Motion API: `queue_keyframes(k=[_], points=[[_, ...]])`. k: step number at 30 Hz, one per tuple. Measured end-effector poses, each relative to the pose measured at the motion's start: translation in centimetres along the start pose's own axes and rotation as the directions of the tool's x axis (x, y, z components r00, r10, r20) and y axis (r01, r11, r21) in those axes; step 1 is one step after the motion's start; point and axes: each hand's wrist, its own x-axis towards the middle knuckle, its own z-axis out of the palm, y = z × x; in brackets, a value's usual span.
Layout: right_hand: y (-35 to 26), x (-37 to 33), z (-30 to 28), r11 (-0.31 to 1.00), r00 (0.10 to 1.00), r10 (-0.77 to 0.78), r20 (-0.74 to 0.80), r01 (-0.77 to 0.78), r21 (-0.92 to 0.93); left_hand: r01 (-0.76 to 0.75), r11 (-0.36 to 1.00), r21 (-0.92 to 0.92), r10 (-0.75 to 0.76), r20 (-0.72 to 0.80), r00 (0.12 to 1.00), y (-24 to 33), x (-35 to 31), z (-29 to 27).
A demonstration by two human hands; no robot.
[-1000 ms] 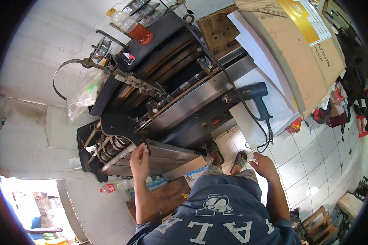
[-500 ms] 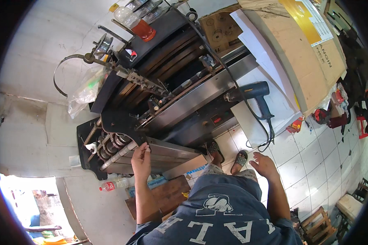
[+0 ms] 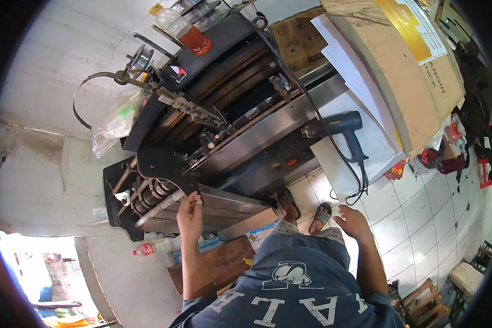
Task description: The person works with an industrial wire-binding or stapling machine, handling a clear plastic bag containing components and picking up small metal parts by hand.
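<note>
left hand [image 3: 190, 214]: fingers and thumb drawn together, tips at the lower corner of the black side plate [image 3: 161, 167] of a long dark machine [image 3: 262, 139]. the tips appear to meet the plate's edge; whether they pinch it or merely rest against it cannot be told from this view. the machine extends beyond this hand and off to its right, with a bare steel rail [image 3: 279, 123] along its near side. immediately left of the hand, a set of rollers [image 3: 153, 191] sits below the plate. beyond the hand and to its left, a clear plastic bag [image 3: 117, 123] hangs by the machine's end. farther beyond, a bottle of red liquid [image 3: 194, 39] stands on the machine's dark top. nearer the person and left of the same hand, a clear bottle with a red label [image 3: 144, 250] is noted.

right hand [image 3: 354, 221]: fingers half curled and slightly parted, thumb side toward the person's body, held over the tiled floor [image 3: 402, 218]. beyond it, a dark blue heat gun [image 3: 341, 124] lies on its side on a white table [image 3: 380, 147]; its black cable [image 3: 362, 183] drops in a loop toward the hand. past the heat gun and to its right, large cardboard [image 3: 388, 71] is stacked over white sheets [image 3: 355, 68].
</note>
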Motion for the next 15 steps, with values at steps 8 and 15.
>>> queue_keyframes(k=[8,15], points=[[0.04,0.21,0.16,1.000,1.000,0.029,0.012,-0.029,0.005,0.015,0.999,0.046,-0.015,0.005,1.000,0.08,0.18,0.12],[-0.47,0.26,0.02,0.999,0.999,0.035,0.005,-0.035,0.011,0.003,1.000,0.020,-0.003,0.016,1.000,-0.43,0.77,0.26]])
